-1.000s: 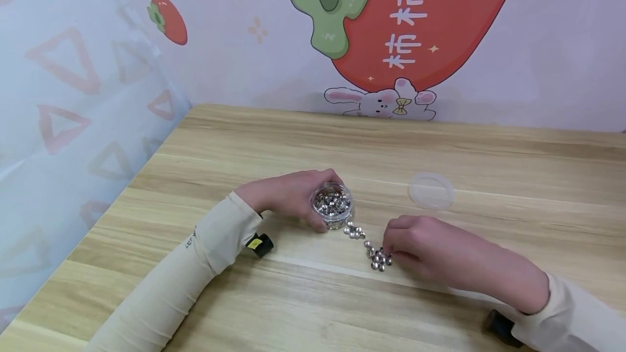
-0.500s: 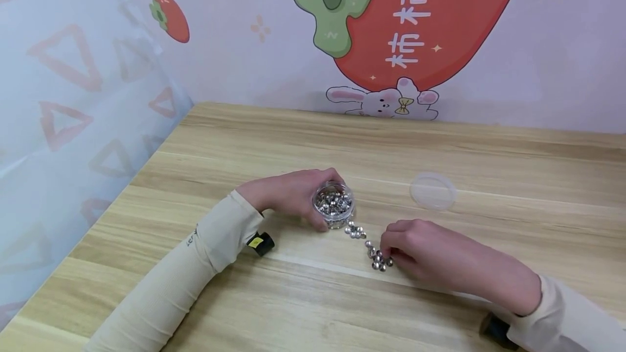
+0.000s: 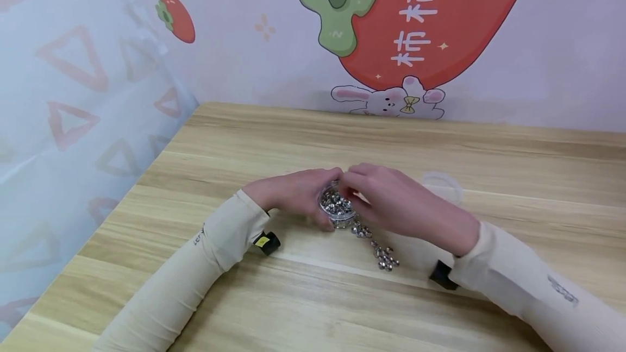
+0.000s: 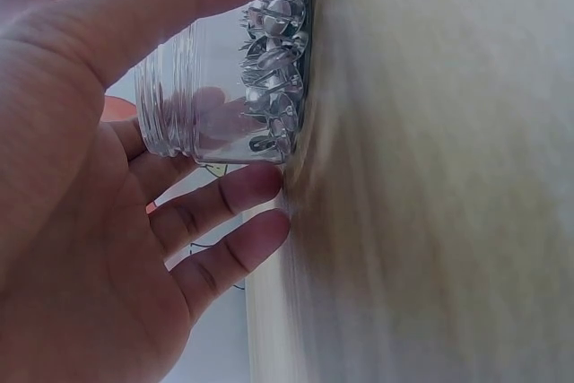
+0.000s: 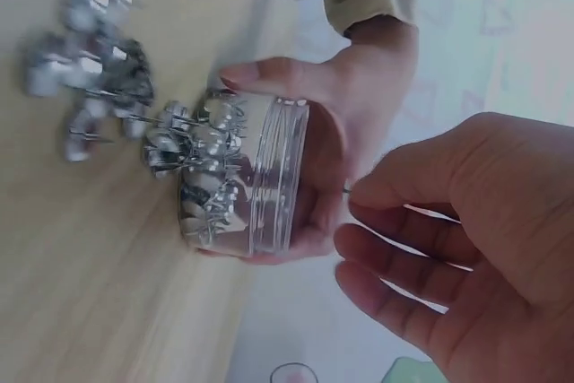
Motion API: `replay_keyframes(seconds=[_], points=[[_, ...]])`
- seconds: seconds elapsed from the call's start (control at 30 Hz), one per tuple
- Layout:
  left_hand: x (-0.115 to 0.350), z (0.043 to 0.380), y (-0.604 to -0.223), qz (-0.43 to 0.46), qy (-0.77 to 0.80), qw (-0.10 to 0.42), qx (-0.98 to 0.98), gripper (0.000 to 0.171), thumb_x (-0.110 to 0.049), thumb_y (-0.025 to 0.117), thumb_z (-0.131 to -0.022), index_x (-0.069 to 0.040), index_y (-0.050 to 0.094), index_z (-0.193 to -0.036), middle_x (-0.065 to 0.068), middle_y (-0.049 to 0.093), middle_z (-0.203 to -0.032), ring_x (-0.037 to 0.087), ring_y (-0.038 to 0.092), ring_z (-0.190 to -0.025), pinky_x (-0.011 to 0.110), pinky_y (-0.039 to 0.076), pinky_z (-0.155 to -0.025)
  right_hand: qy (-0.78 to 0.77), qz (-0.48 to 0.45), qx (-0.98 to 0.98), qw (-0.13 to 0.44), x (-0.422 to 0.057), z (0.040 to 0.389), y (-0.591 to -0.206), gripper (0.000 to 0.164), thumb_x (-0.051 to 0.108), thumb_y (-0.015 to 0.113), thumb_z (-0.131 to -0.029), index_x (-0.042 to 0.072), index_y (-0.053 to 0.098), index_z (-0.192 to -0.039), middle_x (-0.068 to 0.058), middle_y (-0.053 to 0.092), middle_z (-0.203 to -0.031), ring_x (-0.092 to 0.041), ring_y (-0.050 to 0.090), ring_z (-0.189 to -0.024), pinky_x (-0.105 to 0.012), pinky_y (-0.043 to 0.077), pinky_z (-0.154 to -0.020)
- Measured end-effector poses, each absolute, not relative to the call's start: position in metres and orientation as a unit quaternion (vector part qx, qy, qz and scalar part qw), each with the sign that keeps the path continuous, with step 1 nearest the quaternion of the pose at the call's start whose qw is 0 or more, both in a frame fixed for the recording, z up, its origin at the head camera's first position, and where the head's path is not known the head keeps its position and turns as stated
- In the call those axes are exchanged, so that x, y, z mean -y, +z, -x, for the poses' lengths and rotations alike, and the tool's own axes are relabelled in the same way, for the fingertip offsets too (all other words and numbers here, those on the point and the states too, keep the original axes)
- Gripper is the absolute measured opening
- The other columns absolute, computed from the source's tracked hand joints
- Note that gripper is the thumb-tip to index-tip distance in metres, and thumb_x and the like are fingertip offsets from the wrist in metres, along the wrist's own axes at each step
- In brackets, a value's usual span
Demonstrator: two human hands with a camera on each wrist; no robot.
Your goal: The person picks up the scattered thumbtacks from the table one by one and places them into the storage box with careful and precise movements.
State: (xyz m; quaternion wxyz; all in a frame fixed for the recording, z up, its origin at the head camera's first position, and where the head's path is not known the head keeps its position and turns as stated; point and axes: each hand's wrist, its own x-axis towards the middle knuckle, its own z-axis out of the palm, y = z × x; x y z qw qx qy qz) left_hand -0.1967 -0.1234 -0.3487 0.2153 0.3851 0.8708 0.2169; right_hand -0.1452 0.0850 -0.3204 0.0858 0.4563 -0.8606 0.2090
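Note:
My left hand (image 3: 300, 194) holds a clear round plastic jar (image 4: 220, 87) upright on the table, thumb on one side and fingers on the other. Silver dome-headed thumbtacks (image 4: 273, 69) fill the jar's lower part. Over the open mouth is my right hand (image 3: 391, 200), thumb and index finger pressed together. A tiny dark tip of a thumbtack (image 5: 347, 190) pokes out of that pinch; the rest of it is hidden by the fingers. Beside the jar lies a small cluster of loose tacks (image 3: 361, 230), and a second group of tacks (image 3: 386, 261) trails off to the right.
A translucent round lid (image 3: 445, 184) lies flat behind my right forearm, partly covered by it. The wooden table (image 3: 274, 308) meets a printed cloth backdrop (image 3: 235, 69) at the back. Black wrist devices sit under both cuffs, such as the left device (image 3: 268, 243).
My right hand has moved from the loose tacks up and left to the jar's mouth, carrying a thumbtack. My left hand keeps its grip on the jar.

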Motion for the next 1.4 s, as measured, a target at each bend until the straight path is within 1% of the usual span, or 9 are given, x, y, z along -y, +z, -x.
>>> replay_keyframes(seconds=[0.3,0.4,0.43,0.5,0.57,0.63,0.73,0.9,1.4], points=[[0.122,0.197,-0.346,-0.39,0.217,0.216,-0.868,0.088,-0.028,0.087,-0.065,-0.019,0.038,-0.138,-0.002,0.056,-0.129,0.009,0.05,-0.114,0.033,0.041,-0.103,0.212,-0.444,0.863,0.116,-0.08,0.156,-0.319,0.015,0.002,0.075,-0.08,0.008,0.068,-0.091,-0.002,0.069,-0.083,-0.015,0.06,-0.074,-0.042,0.057,-0.075],[0.122,0.196,-0.346,-0.382,0.21,0.216,-0.873,0.082,-0.028,0.086,-0.065,-0.018,0.042,-0.133,-0.001,0.057,-0.129,0.009,0.05,-0.116,0.033,0.041,-0.104,0.211,-0.44,0.866,0.109,-0.081,0.155,-0.317,0.037,0.009,0.077,-0.08,0.008,0.063,-0.115,-0.011,0.067,-0.111,-0.023,0.061,-0.097,-0.049,0.054,-0.087],[0.122,0.195,-0.346,-0.381,0.207,0.216,-0.875,0.08,-0.028,0.086,-0.065,-0.017,0.043,-0.132,-0.001,0.057,-0.129,0.01,0.05,-0.116,0.033,0.042,-0.104,0.206,-0.435,0.87,0.104,-0.081,0.155,-0.317,0.052,0.015,0.079,-0.08,0.009,0.057,-0.127,-0.014,0.061,-0.126,-0.028,0.056,-0.111,-0.054,0.049,-0.094],[0.122,0.195,-0.346,-0.376,0.201,0.215,-0.879,0.074,-0.029,0.085,-0.066,-0.017,0.045,-0.128,-0.001,0.058,-0.125,0.01,0.052,-0.113,0.034,0.043,-0.102,0.192,-0.422,0.881,0.092,-0.083,0.154,-0.315,0.085,0.028,0.082,-0.076,0.014,0.037,-0.147,-0.018,0.034,-0.152,-0.038,0.034,-0.135,-0.066,0.033,-0.106],[0.122,0.195,-0.347,-0.374,0.2,0.214,-0.88,0.073,-0.029,0.084,-0.066,-0.017,0.045,-0.127,-0.001,0.059,-0.125,0.011,0.052,-0.112,0.035,0.044,-0.101,0.176,-0.407,0.893,0.078,-0.084,0.152,-0.313,0.111,0.041,0.083,-0.071,0.021,0.015,-0.155,-0.017,0.005,-0.162,-0.041,0.006,-0.144,-0.074,0.016,-0.108],[0.122,0.195,-0.347,-0.372,0.2,0.213,-0.881,0.073,-0.029,0.084,-0.066,-0.017,0.045,-0.127,-0.001,0.059,-0.124,0.01,0.053,-0.111,0.035,0.045,-0.1,0.167,-0.398,0.899,0.07,-0.084,0.151,-0.312,0.121,0.048,0.083,-0.067,0.025,0.005,-0.156,-0.012,-0.011,-0.163,-0.04,-0.01,-0.144,-0.077,0.007,-0.107],[0.122,0.195,-0.349,-0.371,0.202,0.213,-0.881,0.074,-0.029,0.084,-0.066,-0.017,0.045,-0.128,-0.002,0.059,-0.124,0.009,0.053,-0.109,0.033,0.045,-0.1,0.159,-0.399,0.9,0.068,-0.083,0.151,-0.313,0.126,0.052,0.083,-0.064,0.024,0.002,-0.156,-0.01,-0.018,-0.162,-0.036,-0.018,-0.143,-0.077,0.002,-0.108],[0.122,0.196,-0.35,-0.373,0.205,0.214,-0.879,0.077,-0.028,0.084,-0.065,-0.015,0.044,-0.129,-0.001,0.058,-0.124,0.009,0.053,-0.11,0.033,0.044,-0.101,0.146,-0.402,0.901,0.07,-0.083,0.15,-0.315,0.126,0.055,0.081,-0.064,0.023,0.001,-0.156,-0.01,-0.018,-0.162,-0.035,-0.02,-0.142,-0.075,0.0,-0.109],[0.12,0.195,-0.348,-0.368,0.209,0.219,-0.879,0.077,-0.026,0.086,-0.064,-0.015,0.045,-0.129,0.001,0.059,-0.125,0.012,0.053,-0.111,0.035,0.044,-0.101,0.131,-0.397,0.907,0.055,-0.127,0.113,-0.314,0.118,0.051,0.08,-0.069,0.021,0.007,-0.156,-0.011,-0.004,-0.163,-0.035,-0.004,-0.146,-0.073,0.009,-0.11]])
